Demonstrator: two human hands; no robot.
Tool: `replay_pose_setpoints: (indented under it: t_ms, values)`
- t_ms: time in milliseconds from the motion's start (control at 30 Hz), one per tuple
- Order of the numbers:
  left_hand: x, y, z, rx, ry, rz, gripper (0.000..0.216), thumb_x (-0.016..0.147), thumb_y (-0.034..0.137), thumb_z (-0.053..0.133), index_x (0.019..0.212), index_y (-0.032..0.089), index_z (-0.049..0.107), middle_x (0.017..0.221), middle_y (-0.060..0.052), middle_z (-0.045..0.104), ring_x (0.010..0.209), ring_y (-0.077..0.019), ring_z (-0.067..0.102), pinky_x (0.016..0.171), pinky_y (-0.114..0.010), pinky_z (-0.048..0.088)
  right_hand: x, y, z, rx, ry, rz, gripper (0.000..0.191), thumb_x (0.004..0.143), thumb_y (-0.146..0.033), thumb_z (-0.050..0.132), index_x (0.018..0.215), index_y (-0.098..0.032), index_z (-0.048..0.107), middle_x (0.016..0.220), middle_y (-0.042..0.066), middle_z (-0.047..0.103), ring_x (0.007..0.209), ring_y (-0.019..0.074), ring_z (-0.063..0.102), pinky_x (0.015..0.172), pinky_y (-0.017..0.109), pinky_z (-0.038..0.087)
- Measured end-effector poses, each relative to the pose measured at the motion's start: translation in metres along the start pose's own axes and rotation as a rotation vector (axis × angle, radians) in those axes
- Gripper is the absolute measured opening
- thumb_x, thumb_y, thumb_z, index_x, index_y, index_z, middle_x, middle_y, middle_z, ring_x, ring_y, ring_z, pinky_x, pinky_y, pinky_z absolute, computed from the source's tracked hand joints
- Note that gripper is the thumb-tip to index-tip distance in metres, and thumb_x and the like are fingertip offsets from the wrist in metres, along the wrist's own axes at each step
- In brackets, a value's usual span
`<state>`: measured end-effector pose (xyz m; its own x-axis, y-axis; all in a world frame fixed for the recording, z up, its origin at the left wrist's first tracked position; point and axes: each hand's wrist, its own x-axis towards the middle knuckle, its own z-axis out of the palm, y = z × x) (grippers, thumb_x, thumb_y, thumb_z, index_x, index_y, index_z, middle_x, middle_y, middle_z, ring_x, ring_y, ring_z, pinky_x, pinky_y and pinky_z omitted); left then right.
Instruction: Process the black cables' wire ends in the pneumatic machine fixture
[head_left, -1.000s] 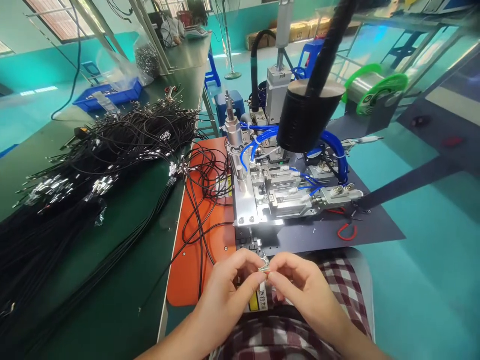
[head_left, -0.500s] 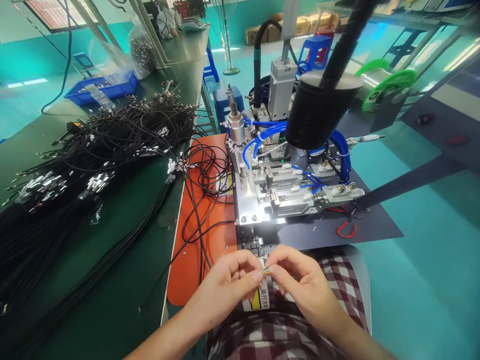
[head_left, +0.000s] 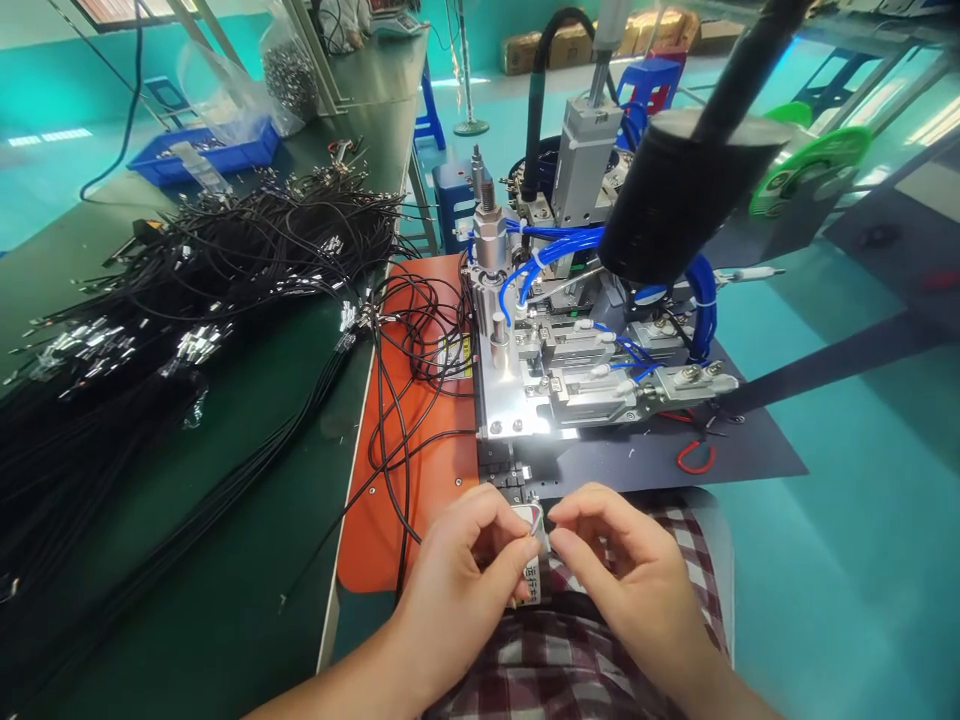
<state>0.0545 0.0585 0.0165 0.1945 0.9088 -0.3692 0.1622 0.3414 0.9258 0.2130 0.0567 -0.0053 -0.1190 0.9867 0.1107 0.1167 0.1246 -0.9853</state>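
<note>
In front of the machine's near edge, my left hand (head_left: pixel 476 575) pinches thin wires (head_left: pixel 535 521) between thumb and forefinger; a small light-coloured end sticks up from the grip. My right hand (head_left: pixel 626 565) is just to the right of them, its thumb and forefinger apart with nothing visible between them. Below the fingertips a label with printed characters (head_left: pixel 532 580) is partly covered by my left hand. The cable behind the wires is hidden by the hand.
A metal machine (head_left: pixel 517 385) with blue air tubes stands ahead on an orange plate (head_left: pixel 435 490). Black cables (head_left: pixel 262 240) with bare ends pile up on the green bench (head_left: pixel 217 420) at left. A black cylinder (head_left: pixel 690 200) overhangs the machine. Red-handled pliers (head_left: pixel 697 457) lie at right.
My right hand has come off the wires and moved slightly right, its fingertips parting. My left hand still pinches the wires. The view has shifted a little.
</note>
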Motion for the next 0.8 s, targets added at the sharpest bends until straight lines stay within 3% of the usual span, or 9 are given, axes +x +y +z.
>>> replay_pose_setpoints:
  t_ms: [133, 367, 467, 633, 800]
  values:
    - [0.0, -0.002, -0.001, 0.024, -0.014, 0.012, 0.014, 0.082, 0.022, 0.059, 0.072, 0.019, 0.052, 0.07, 0.004, 0.048, 0.052, -0.0094, 0.054, 0.049, -0.021, 0.044, -0.001, 0.005, 0.001, -0.091, -0.026, -0.161, 0.02, 0.085, -0.008, 0.058, 0.096, -0.024, 0.061, 0.078, -0.001, 0.057, 0.065, 0.0115, 0.054, 0.055, 0.022, 0.042]
    - [0.0, -0.003, -0.001, 0.206, 0.026, 0.101, 0.007, 0.084, 0.019, 0.056, 0.083, 0.019, 0.063, 0.074, 0.0, 0.056, 0.067, -0.014, 0.053, 0.059, -0.023, 0.041, 0.0, 0.004, -0.001, -0.407, -0.064, -0.324, 0.013, 0.086, -0.009, 0.054, 0.084, -0.021, 0.058, 0.076, 0.003, 0.062, 0.065, 0.0171, 0.056, 0.059, 0.03, 0.042]
    - [0.002, 0.003, -0.001, 0.198, 0.016, 0.108, 0.009, 0.082, 0.019, 0.057, 0.078, 0.019, 0.066, 0.072, -0.001, 0.057, 0.066, -0.014, 0.051, 0.059, -0.023, 0.038, 0.0, 0.005, -0.002, -0.339, -0.07, -0.164, 0.01, 0.086, -0.015, 0.055, 0.081, -0.022, 0.06, 0.076, 0.004, 0.063, 0.064, 0.0176, 0.055, 0.059, 0.03, 0.042]
    - [0.007, 0.014, -0.006, -0.201, -0.063, -0.154, 0.012, 0.073, 0.028, 0.067, 0.073, 0.017, 0.063, 0.05, 0.006, 0.043, 0.044, -0.0071, 0.033, 0.044, -0.021, 0.023, 0.007, 0.004, -0.009, 0.095, -0.041, 0.27, 0.007, 0.084, -0.026, 0.058, 0.081, -0.022, 0.063, 0.068, 0.001, 0.057, 0.053, 0.0141, 0.048, 0.046, 0.025, 0.038]
    - [0.009, 0.01, -0.011, -0.389, -0.108, -0.235, 0.015, 0.075, 0.027, 0.068, 0.077, 0.014, 0.062, 0.05, 0.006, 0.043, 0.043, -0.0041, 0.031, 0.046, -0.02, 0.019, 0.013, -0.001, -0.005, 0.316, -0.11, 0.363, 0.01, 0.076, -0.027, 0.066, 0.072, -0.019, 0.063, 0.057, -0.005, 0.047, 0.045, 0.0082, 0.037, 0.042, 0.022, 0.029]
